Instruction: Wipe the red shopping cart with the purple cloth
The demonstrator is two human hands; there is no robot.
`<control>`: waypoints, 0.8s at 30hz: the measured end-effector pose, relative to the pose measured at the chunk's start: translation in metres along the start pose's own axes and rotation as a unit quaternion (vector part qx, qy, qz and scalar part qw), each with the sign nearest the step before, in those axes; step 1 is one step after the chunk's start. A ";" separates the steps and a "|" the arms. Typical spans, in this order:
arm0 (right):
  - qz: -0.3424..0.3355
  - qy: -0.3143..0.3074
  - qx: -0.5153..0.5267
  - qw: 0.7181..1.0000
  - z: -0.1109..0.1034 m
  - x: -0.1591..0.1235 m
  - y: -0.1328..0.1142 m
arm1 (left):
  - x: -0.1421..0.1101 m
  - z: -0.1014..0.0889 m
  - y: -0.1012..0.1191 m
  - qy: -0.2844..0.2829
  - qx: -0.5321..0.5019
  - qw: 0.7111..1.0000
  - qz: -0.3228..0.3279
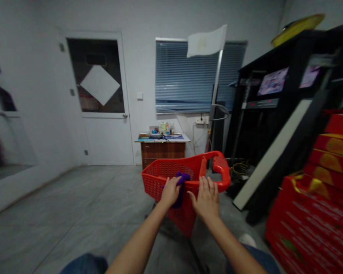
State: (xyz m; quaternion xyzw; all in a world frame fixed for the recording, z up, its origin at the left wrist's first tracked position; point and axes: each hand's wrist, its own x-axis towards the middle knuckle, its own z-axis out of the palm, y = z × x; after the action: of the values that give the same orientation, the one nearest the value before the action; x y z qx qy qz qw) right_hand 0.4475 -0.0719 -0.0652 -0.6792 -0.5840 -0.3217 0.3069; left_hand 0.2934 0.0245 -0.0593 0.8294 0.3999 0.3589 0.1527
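A red plastic shopping cart [194, 217] stands in front of me, its handle end [222, 169] to the right and its perforated basket to the left. My left hand [170, 192] is closed on a purple cloth [178, 201], pressed over the near rim of the basket. Part of the cloth hangs down the outside wall. My right hand [208, 198] lies on the rim near the handle, fingers stretched out and thumb apart, holding nothing. The cart's lower frame is mostly dark under the basket.
A small wooden cabinet [162, 149] with bottles and papers on top stands beyond the cart. Stacked red boxes [311, 213] and a leaning white board [270, 156] are on the right, beside a black rack [295, 49]. A white door [107, 139] is at the back left.
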 end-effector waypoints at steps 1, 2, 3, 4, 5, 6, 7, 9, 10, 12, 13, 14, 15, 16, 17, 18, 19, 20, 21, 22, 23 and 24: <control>-0.003 0.002 0.005 1.000 -0.001 0.000 0.000 | 0.000 0.003 0.006 -0.001 -0.011 1.000 0.015; -0.010 0.005 0.012 1.000 -0.003 0.000 0.000 | 0.000 0.006 0.010 -0.001 -0.017 1.000 0.024; -0.021 0.009 0.021 1.000 -0.005 -0.001 0.003 | 0.000 0.008 0.012 0.001 -0.019 0.999 0.028; -0.030 0.017 0.029 0.999 -0.008 -0.001 0.006 | 0.000 0.008 0.011 0.002 -0.017 1.000 0.026; -0.031 0.031 0.035 0.998 -0.012 -0.002 0.010 | 0.000 0.008 0.008 0.002 -0.013 1.000 0.020; -0.020 0.048 0.038 0.998 -0.015 -0.004 0.014 | 0.001 0.006 0.003 0.002 -0.006 1.000 0.013; -0.001 0.070 0.038 0.997 -0.018 -0.005 0.019 | 0.001 0.004 -0.003 0.002 0.003 1.000 0.004; 0.041 0.104 0.037 0.993 -0.021 -0.007 0.026 | 0.002 -0.001 -0.015 0.003 0.025 1.000 -0.015; 0.050 0.113 0.039 0.992 -0.022 -0.008 0.028 | 0.002 -0.004 -0.019 0.005 0.033 0.999 -0.025; 0.043 0.117 0.048 0.991 -0.021 -0.008 0.029 | 0.002 -0.007 -0.021 0.008 0.036 0.999 -0.040; 0.036 0.117 0.053 0.991 -0.020 -0.007 0.027 | 0.002 -0.007 -0.019 0.007 0.028 0.999 -0.043; 0.034 0.118 0.058 0.991 -0.018 -0.006 0.025 | 0.002 -0.007 -0.013 0.005 0.016 0.999 -0.040; 0.036 0.120 0.062 0.990 -0.017 -0.006 0.022 | 0.001 -0.005 -0.006 0.003 0.000 0.999 -0.032; 0.039 0.121 0.066 0.990 -0.016 -0.005 0.019 | 0.001 -0.003 0.003 0.000 -0.017 1.000 -0.019; 0.042 0.121 0.070 0.989 -0.015 -0.005 0.017 | 0.000 -0.001 0.013 -0.004 -0.034 0.999 -0.003; 0.043 0.119 0.074 0.989 -0.014 -0.005 0.014 | 0.000 0.001 0.023 -0.009 -0.050 0.999 0.016; 0.042 0.115 0.080 0.989 -0.014 -0.006 0.013 | 0.001 0.002 0.031 -0.013 -0.062 0.997 0.033; 0.038 0.110 0.086 0.989 -0.015 -0.007 0.012 | 0.001 0.004 0.037 -0.016 -0.070 0.996 0.047; 0.031 0.104 0.094 0.990 -0.016 -0.007 0.013 | 0.002 0.004 0.040 -0.017 -0.075 0.995 0.057; 0.022 0.097 0.102 0.990 -0.018 -0.008 0.016 | 0.003 0.003 0.040 -0.017 -0.076 0.995 0.063; 0.010 0.088 0.111 0.990 -0.020 -0.008 0.019 | 0.005 0.001 0.037 -0.015 -0.073 0.995 0.062; 0.001 0.079 0.119 0.990 -0.022 -0.008 0.023 | 0.007 -0.002 0.031 -0.012 -0.067 0.996 0.054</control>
State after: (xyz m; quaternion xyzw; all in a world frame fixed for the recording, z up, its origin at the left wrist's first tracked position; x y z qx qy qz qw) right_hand 0.4673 -0.0969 -0.0592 -0.6107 -0.5912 -0.3021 0.4316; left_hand 0.3120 0.0100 -0.0378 0.8419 0.3279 0.3827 0.1929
